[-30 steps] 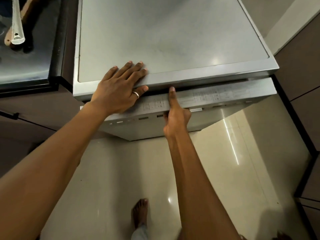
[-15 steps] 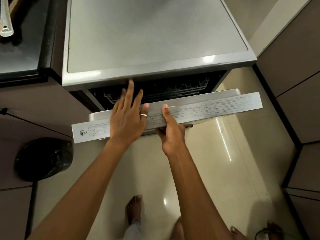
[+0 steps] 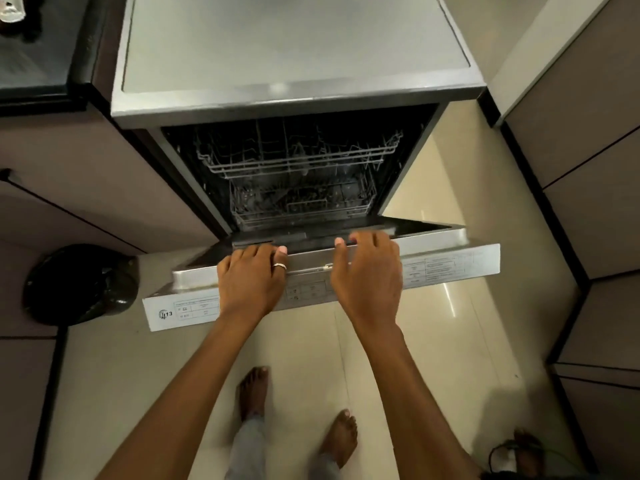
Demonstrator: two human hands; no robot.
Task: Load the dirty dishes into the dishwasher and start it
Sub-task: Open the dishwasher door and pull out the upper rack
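Observation:
The silver dishwasher (image 3: 294, 46) stands straight ahead with its door (image 3: 450, 261) swung far down toward me. Inside I see the wire upper rack (image 3: 294, 161) and the lower rack (image 3: 301, 202); no dishes are clearly visible in them. My left hand (image 3: 249, 278), with a ring on it, grips the door's top edge left of centre, fingers curled over it. My right hand (image 3: 367, 271) holds the same edge just to the right, fingers bent over the rim and thumb on top. The control panel strip runs under both hands.
A black bin bag (image 3: 79, 285) sits on the floor at the left, below the brown cabinets. A dark counter (image 3: 34, 46) with a white utensil (image 3: 10, 12) lies at top left. Tall cabinets (image 3: 588, 133) line the right. My bare feet (image 3: 254, 393) stand on glossy tiles.
The door has gone from shut to lowered almost fully. My left hand left the dishwasher's top and joined the right hand on the door's edge; I have stepped back.

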